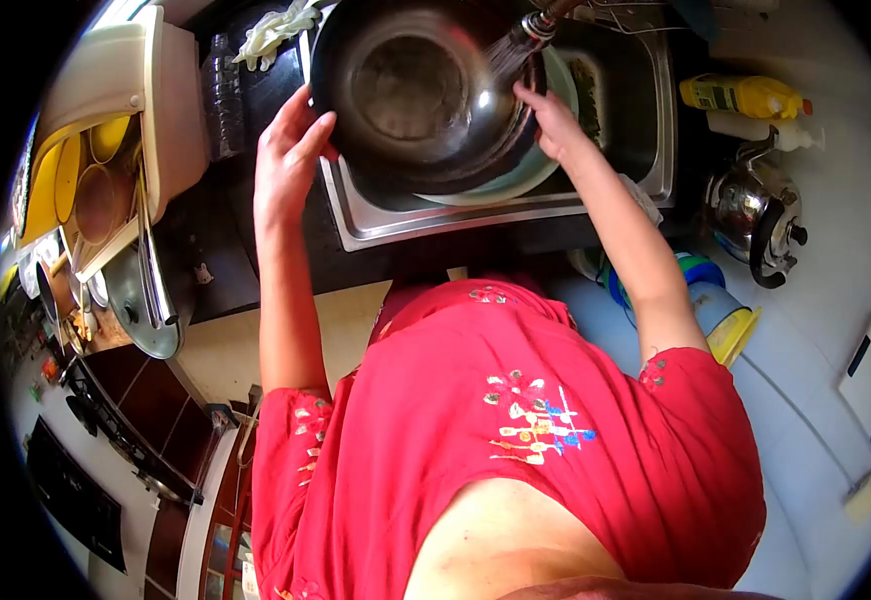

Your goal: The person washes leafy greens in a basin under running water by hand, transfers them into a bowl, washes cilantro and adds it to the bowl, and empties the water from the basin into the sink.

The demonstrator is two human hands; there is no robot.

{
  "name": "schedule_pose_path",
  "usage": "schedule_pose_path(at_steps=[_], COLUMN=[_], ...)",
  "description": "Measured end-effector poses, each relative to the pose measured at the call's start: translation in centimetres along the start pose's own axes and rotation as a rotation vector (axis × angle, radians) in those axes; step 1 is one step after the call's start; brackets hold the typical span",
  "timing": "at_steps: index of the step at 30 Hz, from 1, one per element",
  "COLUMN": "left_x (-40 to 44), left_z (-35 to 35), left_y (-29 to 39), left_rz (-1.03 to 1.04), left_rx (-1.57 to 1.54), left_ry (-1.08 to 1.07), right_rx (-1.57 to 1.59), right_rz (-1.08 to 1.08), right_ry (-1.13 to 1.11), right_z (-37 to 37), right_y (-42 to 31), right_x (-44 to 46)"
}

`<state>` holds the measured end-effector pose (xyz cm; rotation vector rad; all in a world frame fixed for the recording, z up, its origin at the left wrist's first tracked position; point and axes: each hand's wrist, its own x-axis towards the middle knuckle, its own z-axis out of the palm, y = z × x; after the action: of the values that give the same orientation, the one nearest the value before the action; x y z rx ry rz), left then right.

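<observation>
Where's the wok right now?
In the head view, the wok is at top centre, held between the left hand and right hand, over the sink.

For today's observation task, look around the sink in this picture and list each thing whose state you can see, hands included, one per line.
Wok: held, catching water
Faucet nozzle: running
Right hand: gripping the wok's rim
Left hand: at the wok's edge, grip partly hidden
Pale green basin: beneath the wok, partly hidden
White glove: unworn, limp
Metal kettle: lid on
Yellow bottle: capped
</observation>
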<state>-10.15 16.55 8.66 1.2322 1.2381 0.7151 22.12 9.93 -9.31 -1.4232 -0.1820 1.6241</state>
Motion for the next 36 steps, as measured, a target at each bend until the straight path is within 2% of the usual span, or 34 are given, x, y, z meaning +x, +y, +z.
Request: schedule_pose_path(at_steps=[1,3,7,10,12,14,15,17,18,19,21,22,23,25,26,27,29,31,33,34,36], left_x=[0.9,1.7,0.6,0.0,0.9,3.0,3.6,3.3,3.0,2.6,0.4,-0.9,-1.6,-1.7,-1.1,-0.2,1.7,1.9,1.4,1.1,0.0], left_z=[0.6,2.0,2.5,1.6,1.9,2.8,3.6,5.4,5.6,5.8,5.1,4.1,2.9,0.8,0.4,0.3,1.2,2.9,4.1,4.1,3.4], left_y=[-0.7,-2.5,-7.1,-9.5,-9.4,-10.7,-10.6,-8.3,-8.7,-8.8,-8.9,-8.4,-7.9,-8.3,-8.6,-9.2,-7.7,-4.3,-3.2,-2.9,-2.1], left_rz=[0.026,0.015,-0.148,-0.196,-0.254,-0.161,-0.102,-0.205,-0.212,-0.217,-0.312,-0.355,-0.392,-0.426,-0.395,-0.363,-0.269,-0.163,-0.093,-0.094,-0.109], left_rx=[-0.030,-0.052,0.027,0.129,0.235,0.351,0.433,0.253,0.208,0.166,0.106,0.080,0.055,0.056,0.080,0.086,0.196,0.144,0.165,0.095,0.033], left_ry=[-0.007,-0.003,0.007,0.022,0.037,0.013,-0.002,-0.076,-0.141,-0.203,-0.251,-0.268,-0.286,-0.265,-0.216,-0.124,-0.025,-0.069,-0.086,-0.157,-0.163], right_rx=[0.058,0.080,-0.368,-0.893,-1.042,-1.111,-1.130,-1.133,-1.092,-1.079,-0.984,-0.891,-1.019,-0.982,-0.951,-0.916,-0.773,-0.490,-0.315,-0.285,-0.223], right_rz=[-0.024,-0.156,-0.603,-0.562,-0.524,-0.524,-0.449,-0.465,-0.421,-0.290,-0.317,-0.314,-0.209,-0.198,-0.008,-0.029,-0.248,0.001,0.051,0.117,0.251], right_ry=[-0.041,0.126,0.294,0.385,0.381,0.353,0.344,0.311,0.280,0.270,0.239,0.190,0.262,0.154,0.148,0.128,0.103,0.094,0.170,0.146,0.092], right_z=[0.4,1.4,2.1,4.0,5.3,5.9,3.4,1.2,0.2,-1.0,-2.7,-1.5,0.4,2.9,3.6,3.4,2.6,0.3,-2.3,-2.9,-3.4], right_y=[-1.6,-4.1,-4.7,-5.3,-7.1,-9.1,-9.1,-10.3,-10.6,-10.5,-8.4,-7.8,-8.1,-8.3,-8.7,-8.5,-7.8,-8.3,-6.8,-6.0,-4.7], right_x=[-1.1,-4.4,-10.3,-12.7,-12.1,-11.4,-9.3,-9.3,-10.0,-10.5,-11.8,-13.2,-14.7,-15.1,-14.4,-13.0,-10.0,-7.8,-6.0,-5.8,-5.6])
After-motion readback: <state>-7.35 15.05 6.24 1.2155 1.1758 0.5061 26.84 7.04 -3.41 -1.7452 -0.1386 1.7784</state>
